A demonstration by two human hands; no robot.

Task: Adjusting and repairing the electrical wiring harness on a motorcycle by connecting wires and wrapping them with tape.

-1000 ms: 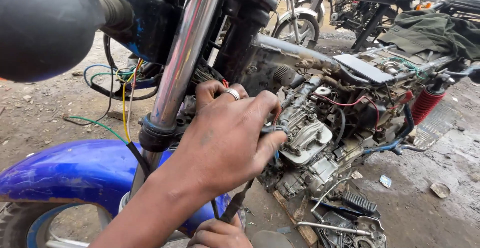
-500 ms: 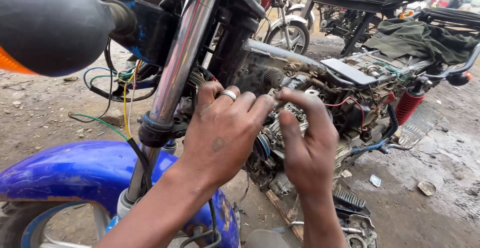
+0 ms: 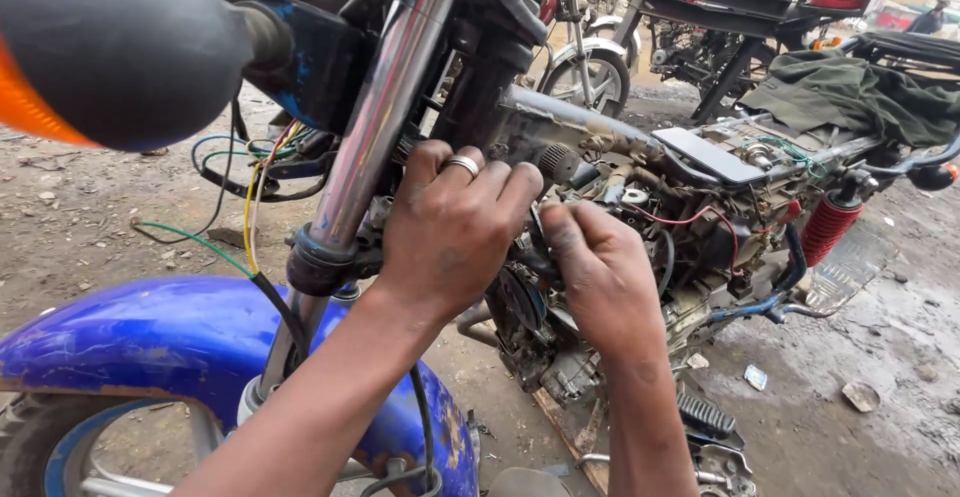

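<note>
A motorcycle with its bodywork stripped off is seen from above, with two bare hands pressed against its engine (image 3: 560, 297). Compared with half a second before, both hands are found in nearly the same place on the engine, the view having shifted only a little. A full second before, only the left hand was at the engine, while the right hand was held low near the bottom edge of the view; it has since been brought up beside the left.

The left hand (image 3: 455, 227), with a silver ring (image 3: 462, 165) worn on one finger, is laid palm-down over the upper front of the engine, just beside the chrome fork tube (image 3: 375, 127). Its fingers are curled over a part that is hidden beneath them, so whether anything is pinched cannot be told. The right hand (image 3: 600, 272) is set just to the right, almost touching the left, with its fingers bent inward against the dark engine casing. What lies under those fingertips is covered, and its grip cannot be told either.

The engine is thus placed directly under and between both hands. Below the left forearm, a blue front mudguard (image 3: 180, 342) is seen. Loose coloured wires (image 3: 250, 187) hang beside the fork. A red rear spring (image 3: 825, 232) is seen at the right, above muddy ground (image 3: 860, 407).
</note>
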